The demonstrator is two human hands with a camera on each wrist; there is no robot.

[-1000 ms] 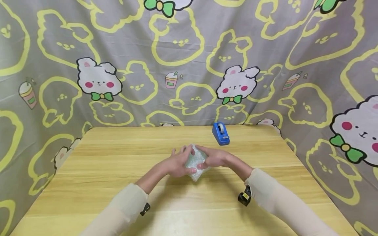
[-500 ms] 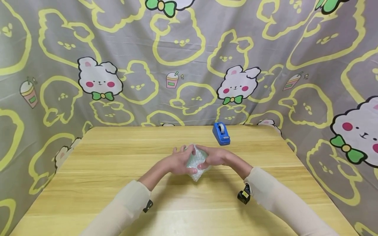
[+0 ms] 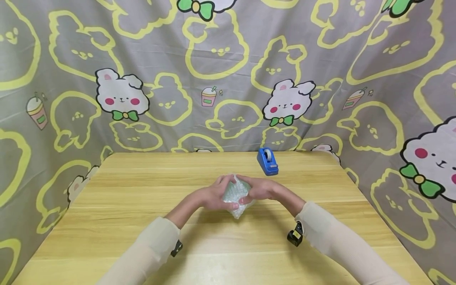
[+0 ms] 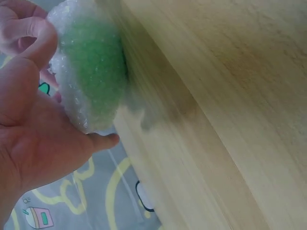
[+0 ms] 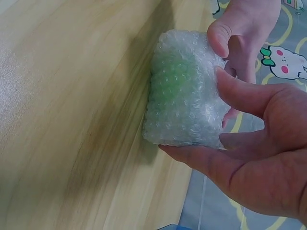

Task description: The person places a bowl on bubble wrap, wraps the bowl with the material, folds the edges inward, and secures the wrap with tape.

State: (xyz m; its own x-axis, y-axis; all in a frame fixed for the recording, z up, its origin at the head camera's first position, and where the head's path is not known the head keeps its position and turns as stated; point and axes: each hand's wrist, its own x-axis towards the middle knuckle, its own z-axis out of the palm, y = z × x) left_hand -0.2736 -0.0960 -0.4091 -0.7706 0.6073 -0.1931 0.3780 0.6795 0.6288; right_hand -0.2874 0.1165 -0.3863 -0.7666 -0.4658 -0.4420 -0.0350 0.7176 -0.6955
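Between both hands is a bubble-wrapped bundle (image 3: 236, 194), with something green showing through the wrap in both wrist views. The wrap hides what the green thing is. My left hand (image 3: 215, 196) grips the bundle's left side, thumb on the near face. My right hand (image 3: 261, 189) holds its right side, thumb close to the left thumb. In the right wrist view the bubble wrap (image 5: 184, 96) looks like a rounded block, with the right fingers along its lower end. The left wrist view shows the left palm (image 4: 53, 139) beside the wrapped bundle (image 4: 93, 67).
A blue tape dispenser (image 3: 268, 162) with a roll of tape stands behind and right of the hands, near the back of the wooden table (image 3: 142, 178). A grey curtain (image 3: 171, 51) with cartoon rabbits hangs around the table's back and sides.
The left hand's raised fingers have come down around the far side of the bundle. The right hand and the bundle stay almost in place.
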